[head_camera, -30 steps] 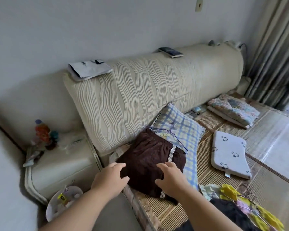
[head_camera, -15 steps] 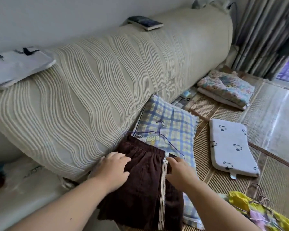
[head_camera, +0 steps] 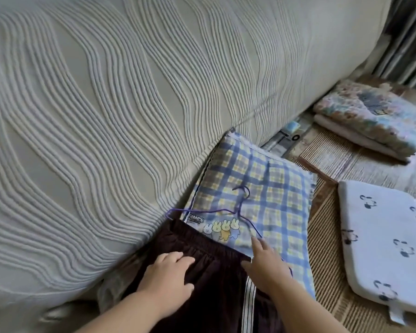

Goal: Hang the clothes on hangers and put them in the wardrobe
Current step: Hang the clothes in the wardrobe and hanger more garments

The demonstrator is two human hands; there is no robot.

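Dark brown cloth: the shorts (head_camera: 209,284) lie flat at the near centre of the bed, waistband toward the far side, white side stripe running near-to-far down their right half.
Left hand: the left hand (head_camera: 166,282) rests palm down on the left half of the shorts just below the waistband, fingers loosely spread, pinching nothing.
Right hand: the right hand (head_camera: 265,263) sits at the right end of the waistband, fingers spread, index finger stretched toward the far side and touching or almost touching the hanger wire; I cannot tell which.
Hanger: a thin purple wire hanger (head_camera: 235,212) lies flat on the pillow just beyond the waistband, hook pointing far, its long axis running left to right; its right shoulder slopes down to the right hand, its left tip sticks out past the far left corner of the shorts.
Key relation: the hanger lies straight ahead of both hands, and the right hand is nearer, so it seems best placed to take the wire while the left pins the cloth.
Pillow: a blue and yellow checked pillow (head_camera: 274,183) under the hanger, leaning against the ribbed cream headboard (head_camera: 130,104).
Far right: a white printed cushion (head_camera: 382,241) and folded floral bedding (head_camera: 375,118) on the woven mat (head_camera: 327,267), well apart from the hands.
Containers: no wardrobe in view.
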